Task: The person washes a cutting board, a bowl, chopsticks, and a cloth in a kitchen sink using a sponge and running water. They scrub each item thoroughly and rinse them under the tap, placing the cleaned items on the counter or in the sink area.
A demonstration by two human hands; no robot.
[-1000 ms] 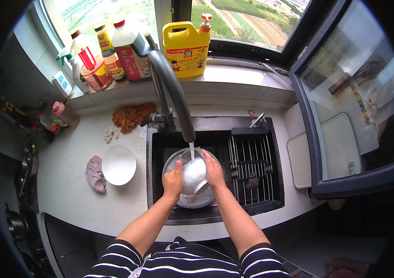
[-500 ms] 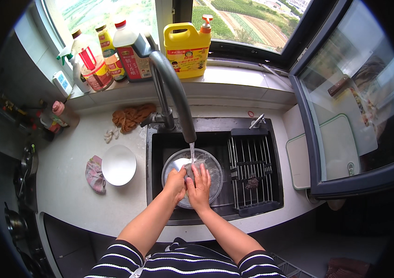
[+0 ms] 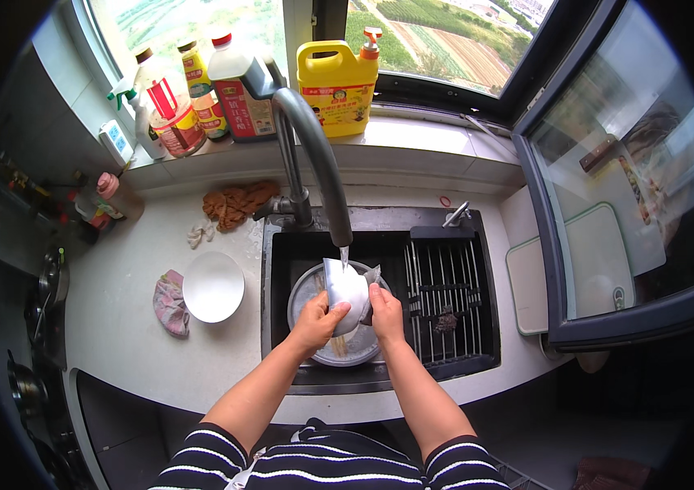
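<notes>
Green fields [image 3: 396, 69] fill the window [image 3: 478, 94] behind the sink [image 3: 280, 253], and bottles line the sill [image 3: 416, 135]: a spray bottle [image 3: 147, 131], a red-capped bottle [image 3: 237, 90] and, nearest the middle, a yellow jug [image 3: 339, 90] with an orange pump. On the right I see an open sash [image 3: 557, 278] and, through its glass, a green-edged board [image 3: 596, 257]. Pale counter [image 3: 131, 310] runs round the sink; to the left it carries a white dish [image 3: 214, 287], a pink cloth [image 3: 171, 306] touching or just beside it, and a brown cloth [image 3: 239, 206] farther back.

From my end, the work sits midway in view. The bowl [image 3: 349, 292], white and tilted, is held up over a round basin [image 3: 301, 331] in the sink, right under the tap [image 3: 326, 175], whose water [image 3: 344, 256] runs onto it. I have the left hand [image 3: 317, 322] closed on the bowl's near left side, thumb on top. The right hand [image 3: 386, 313] pinches a grey rag [image 3: 374, 273] at the bowl's right side; I cannot tell whether its hidden fingers also grip the bowl. Pale sticks [image 3: 339, 343] lie in the basin, and a rack [image 3: 445, 286] spans the sink's right part.
</notes>
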